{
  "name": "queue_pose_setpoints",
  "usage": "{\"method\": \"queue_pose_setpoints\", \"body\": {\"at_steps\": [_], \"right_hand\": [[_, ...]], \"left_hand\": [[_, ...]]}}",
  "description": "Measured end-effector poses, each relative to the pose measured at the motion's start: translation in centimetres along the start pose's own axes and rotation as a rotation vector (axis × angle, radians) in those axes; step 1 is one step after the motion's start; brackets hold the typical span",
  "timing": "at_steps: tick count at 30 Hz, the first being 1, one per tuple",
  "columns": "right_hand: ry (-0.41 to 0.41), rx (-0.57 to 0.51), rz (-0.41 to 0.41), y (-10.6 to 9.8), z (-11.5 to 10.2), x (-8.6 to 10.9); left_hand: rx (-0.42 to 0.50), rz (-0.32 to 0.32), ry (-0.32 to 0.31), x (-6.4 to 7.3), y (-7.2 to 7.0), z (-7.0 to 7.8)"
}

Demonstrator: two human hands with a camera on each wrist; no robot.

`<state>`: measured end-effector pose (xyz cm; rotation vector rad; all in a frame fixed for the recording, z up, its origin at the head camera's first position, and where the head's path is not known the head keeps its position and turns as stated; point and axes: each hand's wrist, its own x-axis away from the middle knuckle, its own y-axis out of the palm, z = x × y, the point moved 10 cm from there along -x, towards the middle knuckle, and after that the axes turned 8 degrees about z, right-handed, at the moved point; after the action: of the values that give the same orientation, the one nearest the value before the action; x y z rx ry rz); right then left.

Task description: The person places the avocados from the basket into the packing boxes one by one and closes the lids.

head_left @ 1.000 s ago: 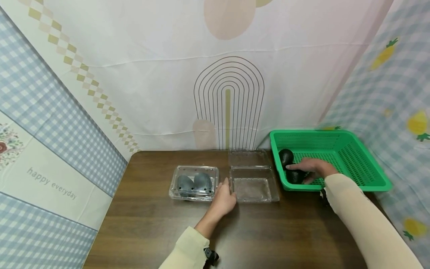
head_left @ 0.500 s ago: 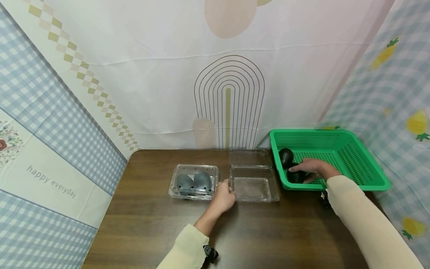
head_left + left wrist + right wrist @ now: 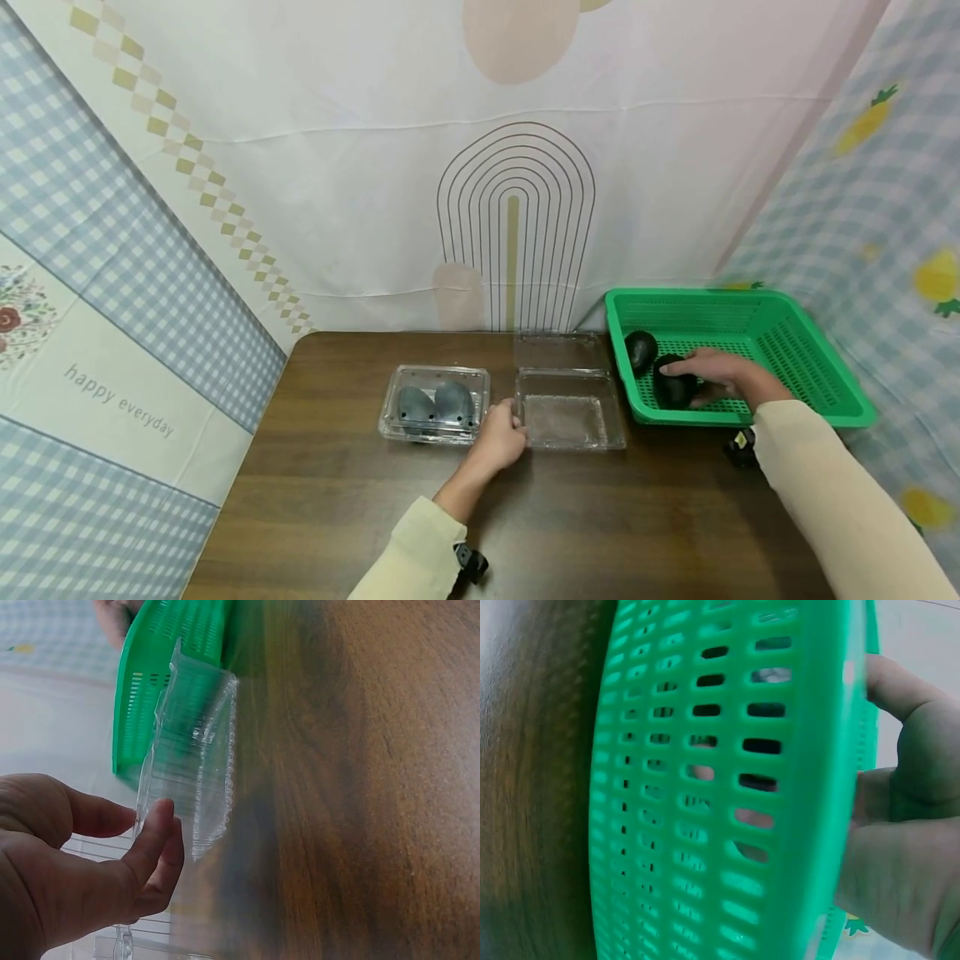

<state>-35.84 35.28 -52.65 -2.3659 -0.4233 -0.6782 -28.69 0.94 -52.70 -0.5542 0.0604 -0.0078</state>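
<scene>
Inside the green basket (image 3: 705, 313), at its left end, a dark fruit (image 3: 672, 392) is clasped by the curled right hand (image 3: 716, 372). Left of the basket, the open clear box (image 3: 566, 421) is pinched at its edge by the left hand (image 3: 500, 439). The fruit could be dropped if gripped loosely, or the thin box tipped if knocked.

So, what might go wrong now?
The held fruit looks smooth, so it might slip from the right grip. If lifted, it could bump the basket, whose walls stand around it. The left grip holds the box by one side; its thin plastic might bend.
</scene>
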Motion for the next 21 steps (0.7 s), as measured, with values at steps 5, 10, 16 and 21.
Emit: {"method": "queue_pose_setpoints", "body": {"at_steps": [5, 10, 16, 21], "right_hand": [[-0.031, -0.033, -0.005, -0.6, -0.8, 1.1], [-0.065, -0.123, 0.009, -1.1, -1.8, 2.1], [-0.079, -0.207, 0.017, -1.0, -2.8, 3.0], [-0.101, -0.272, 0.045, -0.3, -4.0, 3.6]], "left_hand": [[0.002, -0.009, -0.014, 0.0, 0.1, 0.0], [0.004, -0.005, -0.012, 0.0, 0.1, 0.2], [0.016, -0.012, -0.003, -0.1, 0.0, 0.2], [0.03, -0.023, -0.01, 0.2, -0.3, -0.1]]}}
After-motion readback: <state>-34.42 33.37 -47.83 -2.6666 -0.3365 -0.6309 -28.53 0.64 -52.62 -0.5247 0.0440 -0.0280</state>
